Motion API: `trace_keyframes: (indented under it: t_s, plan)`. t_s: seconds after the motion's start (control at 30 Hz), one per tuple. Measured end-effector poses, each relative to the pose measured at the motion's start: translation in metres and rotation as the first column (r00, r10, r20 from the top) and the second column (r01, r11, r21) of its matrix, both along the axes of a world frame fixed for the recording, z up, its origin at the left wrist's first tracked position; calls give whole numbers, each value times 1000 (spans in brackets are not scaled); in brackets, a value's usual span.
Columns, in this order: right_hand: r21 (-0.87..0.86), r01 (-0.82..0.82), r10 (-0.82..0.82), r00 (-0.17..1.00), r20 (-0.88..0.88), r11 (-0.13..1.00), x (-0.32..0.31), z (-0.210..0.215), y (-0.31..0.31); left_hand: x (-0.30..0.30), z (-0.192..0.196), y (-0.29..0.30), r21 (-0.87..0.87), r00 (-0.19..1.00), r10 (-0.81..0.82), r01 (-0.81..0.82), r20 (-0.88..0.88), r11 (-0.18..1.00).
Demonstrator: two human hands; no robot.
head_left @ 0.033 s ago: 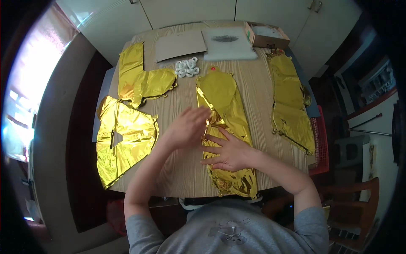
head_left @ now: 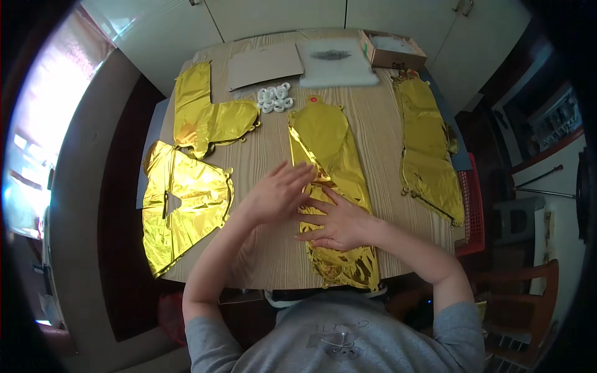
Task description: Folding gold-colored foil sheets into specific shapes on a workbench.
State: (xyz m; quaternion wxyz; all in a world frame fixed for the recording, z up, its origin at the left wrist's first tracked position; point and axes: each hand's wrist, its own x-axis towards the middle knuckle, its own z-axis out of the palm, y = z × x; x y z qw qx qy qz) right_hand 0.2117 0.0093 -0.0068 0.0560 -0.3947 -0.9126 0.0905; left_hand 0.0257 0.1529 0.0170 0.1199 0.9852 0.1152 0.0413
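Observation:
A flat, folded gold foil balloon (head_left: 336, 146) lies lengthwise in front of me, with small tabs at its ends and a red dot at its far end. My right hand (head_left: 339, 222) rests on its lower half, palm down and fingers spread. Just left of it, my left hand (head_left: 273, 198) has its fingers stretched out at the balloon's left edge. Its fingertips are slightly blurred, and whether they touch the foil I cannot tell. Neither hand grips anything. Both hands cover part of the balloon's left side.
More flat gold foil balloons lie at the far left (head_left: 214, 118), near left (head_left: 186, 208) and right (head_left: 426, 137). White ring-shaped coils (head_left: 274, 98) sit beyond the middle. Behind are a cardboard sheet (head_left: 264, 65), a translucent plastic packet (head_left: 339, 73) and an open box (head_left: 393, 59). A red basket (head_left: 471, 214) stands off the right edge.
My left hand has shifted slightly toward me and to the right. My right hand stays spread on the foil balloon.

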Motion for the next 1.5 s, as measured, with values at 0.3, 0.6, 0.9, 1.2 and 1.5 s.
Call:
trace_keyframes:
  t_s: [0.3, 0.6, 0.9, 1.2, 1.5]
  plan:
    - [-8, 35, -34, 993, 113, 999, -1, 3, -3, 1, -23, 7, 116, 998, 59, -56, -21, 992]
    - [-21, 51, -48, 992, 120, 998, 0, 5, -5, 14, -20, 34, 116, 983, 167, -158, -73, 981]
    - [-6, 37, -36, 991, 125, 999, 0, 3, -5, 30, -26, 75, 145, 970, 228, -214, -88, 966]
    - [-16, 23, -20, 992, 124, 1000, 1, 3, -5, 39, -30, 88, 187, 947, 310, -291, -79, 938]
    - [-19, 57, -54, 990, 129, 998, 1, -1, -5, 8, -9, 7, -77, 986, 147, -153, -80, 985]
